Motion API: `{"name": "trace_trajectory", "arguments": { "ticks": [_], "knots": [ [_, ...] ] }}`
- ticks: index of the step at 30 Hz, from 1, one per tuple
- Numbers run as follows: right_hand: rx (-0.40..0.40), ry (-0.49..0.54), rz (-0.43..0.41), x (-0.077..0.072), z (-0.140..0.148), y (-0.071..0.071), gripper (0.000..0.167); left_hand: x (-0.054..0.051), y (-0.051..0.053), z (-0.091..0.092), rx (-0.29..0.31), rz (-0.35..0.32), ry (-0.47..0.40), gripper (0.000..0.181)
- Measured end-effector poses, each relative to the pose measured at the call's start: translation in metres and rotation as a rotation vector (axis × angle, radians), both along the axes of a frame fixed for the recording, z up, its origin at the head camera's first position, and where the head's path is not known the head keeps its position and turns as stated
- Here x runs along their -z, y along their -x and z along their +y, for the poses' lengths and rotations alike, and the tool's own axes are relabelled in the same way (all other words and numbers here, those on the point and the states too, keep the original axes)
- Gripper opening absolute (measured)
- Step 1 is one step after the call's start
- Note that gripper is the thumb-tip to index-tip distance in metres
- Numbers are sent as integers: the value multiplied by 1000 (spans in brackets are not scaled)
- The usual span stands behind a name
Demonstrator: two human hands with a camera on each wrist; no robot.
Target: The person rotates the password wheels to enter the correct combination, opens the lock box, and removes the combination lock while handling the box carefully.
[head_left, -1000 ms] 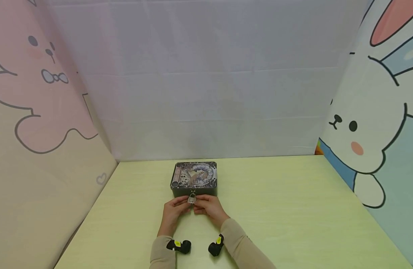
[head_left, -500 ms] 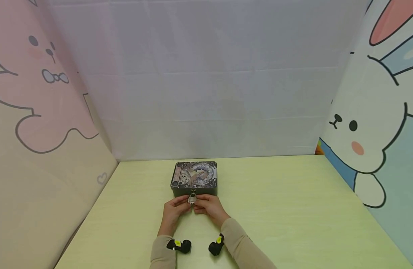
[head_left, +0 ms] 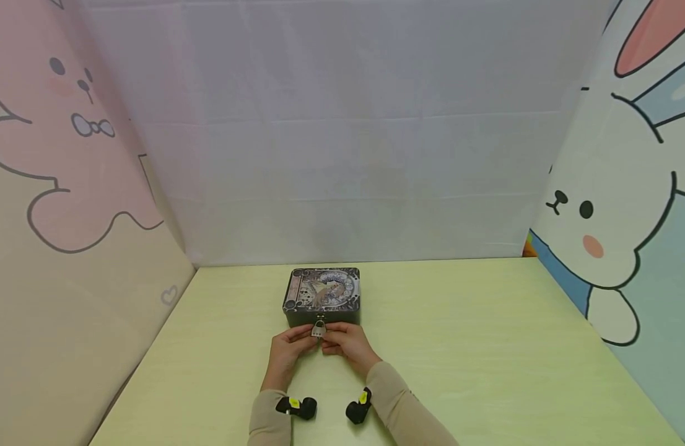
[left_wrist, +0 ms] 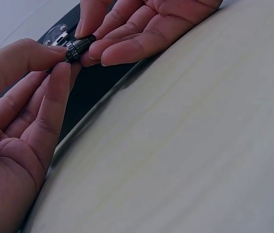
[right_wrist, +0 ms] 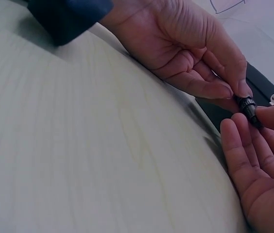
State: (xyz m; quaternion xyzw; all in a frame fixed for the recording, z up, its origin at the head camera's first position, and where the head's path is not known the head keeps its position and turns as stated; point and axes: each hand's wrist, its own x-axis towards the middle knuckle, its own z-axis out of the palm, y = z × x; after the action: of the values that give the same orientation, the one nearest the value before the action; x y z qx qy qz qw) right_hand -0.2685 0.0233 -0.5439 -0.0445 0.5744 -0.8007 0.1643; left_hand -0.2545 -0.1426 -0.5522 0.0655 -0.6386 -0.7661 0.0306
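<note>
In the head view we find the padlock (head_left: 318,330) at the clasp (left_wrist: 57,34), midway along the front edge of the dark, printed tin box (head_left: 322,291). We cannot tell whether the shackle is locked. Both hands pinch the padlock by thumb and fingers: the left hand (head_left: 287,354) at its numbered dials, the right hand (head_left: 349,347) at the opposite end. In the right wrist view we see the right hand's lower fingers curled in toward the palm.

We place the box toward the back of the table (head_left: 465,347), near the far edge and nearer the left edge than the right. The widest stretch of tabletop lies to the box's right; a narrower one lies to its left. Between the forearms we note a strip of table, with two black wrist devices (head_left: 299,408) facing across it.
</note>
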Motion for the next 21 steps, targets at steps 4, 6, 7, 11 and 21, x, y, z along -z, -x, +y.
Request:
{"name": "trace_trajectory", "arguments": {
  "ticks": [4,6,7,11,21],
  "knots": [
    [1,0,-3,0,0,0,33,1,1,-1,1,2,11,32],
    [2,2,-6,0,0,0,33,1,1,-1,5,5,15,31],
    [2,2,-5,0,0,0,33,2,0,-1,7,7,14,31],
    [2,8,-5,0,0,0,33,2,1,-1,10,6,7,30],
    [6,17,-7,0,0,0,31,-1,0,-1,19,8,-4,33]
  ]
}}
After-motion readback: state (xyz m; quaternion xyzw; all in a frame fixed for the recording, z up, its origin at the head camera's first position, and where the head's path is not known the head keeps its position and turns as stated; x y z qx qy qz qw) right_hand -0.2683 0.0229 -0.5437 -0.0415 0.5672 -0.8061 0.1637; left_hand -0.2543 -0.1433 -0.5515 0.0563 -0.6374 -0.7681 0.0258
